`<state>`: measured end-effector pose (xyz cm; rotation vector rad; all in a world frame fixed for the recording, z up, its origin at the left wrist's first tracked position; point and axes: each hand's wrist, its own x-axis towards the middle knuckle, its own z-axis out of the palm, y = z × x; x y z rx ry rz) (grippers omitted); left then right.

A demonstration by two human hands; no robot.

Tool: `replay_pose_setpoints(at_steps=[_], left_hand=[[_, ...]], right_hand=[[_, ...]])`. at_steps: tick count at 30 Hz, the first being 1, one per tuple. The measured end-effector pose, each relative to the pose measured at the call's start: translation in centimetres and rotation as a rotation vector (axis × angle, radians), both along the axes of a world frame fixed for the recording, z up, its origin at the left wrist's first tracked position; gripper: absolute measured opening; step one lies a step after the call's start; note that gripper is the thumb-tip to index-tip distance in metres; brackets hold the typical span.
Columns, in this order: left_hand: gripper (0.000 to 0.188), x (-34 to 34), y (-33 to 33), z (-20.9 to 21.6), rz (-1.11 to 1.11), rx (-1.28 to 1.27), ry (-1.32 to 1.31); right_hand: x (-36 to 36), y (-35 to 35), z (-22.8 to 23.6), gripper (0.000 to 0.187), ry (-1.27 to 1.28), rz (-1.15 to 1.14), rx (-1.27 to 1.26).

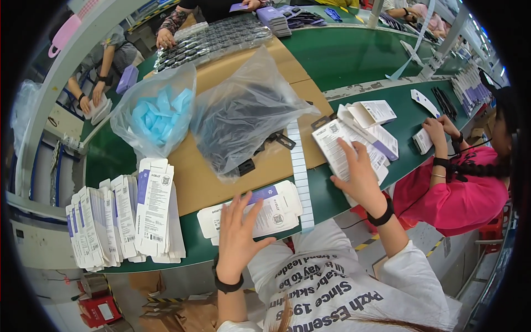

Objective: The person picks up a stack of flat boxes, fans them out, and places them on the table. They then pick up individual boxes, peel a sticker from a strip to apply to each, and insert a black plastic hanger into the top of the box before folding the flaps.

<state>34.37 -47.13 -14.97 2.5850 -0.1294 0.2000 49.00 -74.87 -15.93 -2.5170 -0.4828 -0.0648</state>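
My left hand [238,235] has its fingers spread over a flat, unfolded white carton with a purple panel [282,207] at the table's near edge. The fingers cover part of this carton, and nothing shows gripped in them. To the right, my right hand [360,180] rests with fingers apart on a white printed carton [332,141]. That carton lies against several other white and purple cartons [381,141], one of them with its end open. Left of my left hand stands a row of flat cartons [155,207], leaning together near the edge.
A clear bag of dark items [238,110] and a bag of light blue pieces [160,119] lie on cardboard [193,188]. A pale segmented strip [300,177] runs between my hands. A co-worker in pink [442,193] handles a small box at right; others work across the table.
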Motion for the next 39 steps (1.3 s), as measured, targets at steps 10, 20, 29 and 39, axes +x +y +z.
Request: replay_pose_setpoints(at_steps=[10, 20, 29, 39], left_hand=[[0.105, 0.9, 3.0, -0.5, 0.048, 0.124, 0.144], [0.091, -0.3, 3.2, 0.6, 0.126, -0.003, -0.110], [0.072, -1.5, 1.5, 1.4, 0.205, -0.065, -0.176], [0.067, -1.9, 0.5, 2.9, 0.191, -0.001, -0.208]], right_hand=[[5.3, 10.2, -1.7, 0.021, -0.216, 0.037, -0.139], [5.8, 10.3, 0.6, 0.020, -0.224, 0.055, -0.269], [-0.5, 7.6, 6.5, 0.019, 0.312, 0.404, 0.641], [-0.7, 7.4, 4.9, 0.013, 0.711, 0.323, 0.688]])
